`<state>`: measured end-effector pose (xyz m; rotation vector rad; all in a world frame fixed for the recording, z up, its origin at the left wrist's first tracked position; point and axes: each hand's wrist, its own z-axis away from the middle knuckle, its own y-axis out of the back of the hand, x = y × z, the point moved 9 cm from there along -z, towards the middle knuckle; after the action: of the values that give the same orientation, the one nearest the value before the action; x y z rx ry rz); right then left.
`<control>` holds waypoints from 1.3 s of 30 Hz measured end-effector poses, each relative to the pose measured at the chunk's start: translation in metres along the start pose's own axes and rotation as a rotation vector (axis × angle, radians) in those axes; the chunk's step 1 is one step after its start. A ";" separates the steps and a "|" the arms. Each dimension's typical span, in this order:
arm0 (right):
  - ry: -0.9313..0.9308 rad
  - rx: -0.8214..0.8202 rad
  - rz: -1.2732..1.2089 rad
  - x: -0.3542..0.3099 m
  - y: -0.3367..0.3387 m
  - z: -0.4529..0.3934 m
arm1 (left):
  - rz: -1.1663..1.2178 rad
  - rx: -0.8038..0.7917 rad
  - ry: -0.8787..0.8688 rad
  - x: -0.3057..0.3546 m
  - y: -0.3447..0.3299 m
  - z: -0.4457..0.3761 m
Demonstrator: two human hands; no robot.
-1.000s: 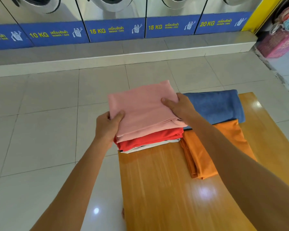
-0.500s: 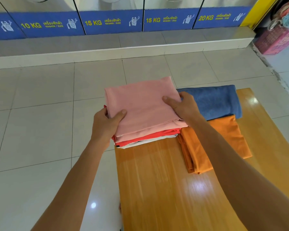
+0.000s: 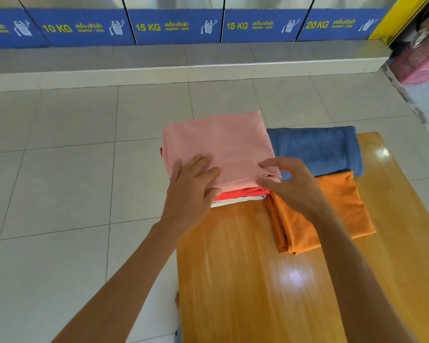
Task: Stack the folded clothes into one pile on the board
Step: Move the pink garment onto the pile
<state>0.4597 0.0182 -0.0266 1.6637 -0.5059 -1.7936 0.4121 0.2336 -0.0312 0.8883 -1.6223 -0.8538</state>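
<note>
Our left hand (image 3: 192, 186) lies flat and released on the pink cloth (image 3: 218, 147) topping the pile at the board (image 3: 245, 280)'s far left corner; our right hand (image 3: 286, 186) pinches its near corner. We should square edges before adding the orange cloth (image 3: 342, 211).

I am looking at a glossy, varnished orange-brown wooden board (image 3: 270, 280) that is throwing back bright glare. The folded pink garment (image 3: 221, 144) on the pile is showing as smooth, matt cloth. To the right, the folded blue towel (image 3: 317, 149) is looking coarser and nappy, and the folded orange cloth (image 3: 332, 214) near it thin and matt. The pale floor tiles (image 3: 60, 181) are shining faintly.
</note>
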 end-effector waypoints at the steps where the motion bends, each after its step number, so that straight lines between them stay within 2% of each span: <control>1: 0.058 -0.006 0.019 0.000 -0.004 0.003 | 0.022 0.007 0.013 -0.001 0.001 0.000; 4: 0.073 0.142 0.037 0.008 0.003 0.002 | 0.078 0.044 0.032 -0.002 0.009 -0.001; 7: 0.154 0.268 0.156 -0.002 0.010 0.002 | 0.112 0.125 0.008 0.005 0.019 0.000; 10: 0.202 0.343 0.261 -0.014 0.012 0.004 | 0.138 0.189 -0.002 0.007 0.024 0.003; 13: 0.169 0.362 0.295 -0.016 0.010 0.002 | 0.096 0.151 -0.022 0.007 0.015 0.007; 15: 0.176 0.329 0.328 -0.015 0.007 0.001 | 0.079 0.124 -0.041 0.004 0.010 0.011; 17: 0.178 0.204 0.357 -0.014 0.003 0.001 | 0.082 0.119 -0.041 0.000 0.012 0.017; 20: 0.061 0.044 0.302 -0.012 0.012 0.001 | 0.125 0.194 0.015 -0.002 0.033 0.016; 23: 0.042 0.177 0.172 -0.036 0.036 -0.016 | 0.161 0.278 0.046 0.002 0.052 -0.004; 26: 0.189 0.277 0.152 -0.072 0.024 -0.054 | 0.106 0.224 0.075 0.016 0.037 -0.044; 28: 0.254 0.210 0.258 -0.082 -0.009 -0.081 | 0.002 0.134 0.112 0.019 0.011 -0.068; 31: 0.189 0.001 0.562 -0.055 -0.071 -0.100 | -0.163 -0.008 0.205 -0.010 -0.032 -0.071; 33: 0.130 -0.079 0.603 -0.032 -0.091 -0.100 | -0.164 -0.026 0.261 -0.032 -0.046 -0.058; 39: 0.156 -0.057 0.568 -0.016 -0.083 -0.101 | -0.075 0.015 0.447 -0.061 -0.056 -0.056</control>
<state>0.5437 0.1037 -0.0825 1.4208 -0.7586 -1.2428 0.4842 0.2554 -0.0962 1.0696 -1.2136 -0.6364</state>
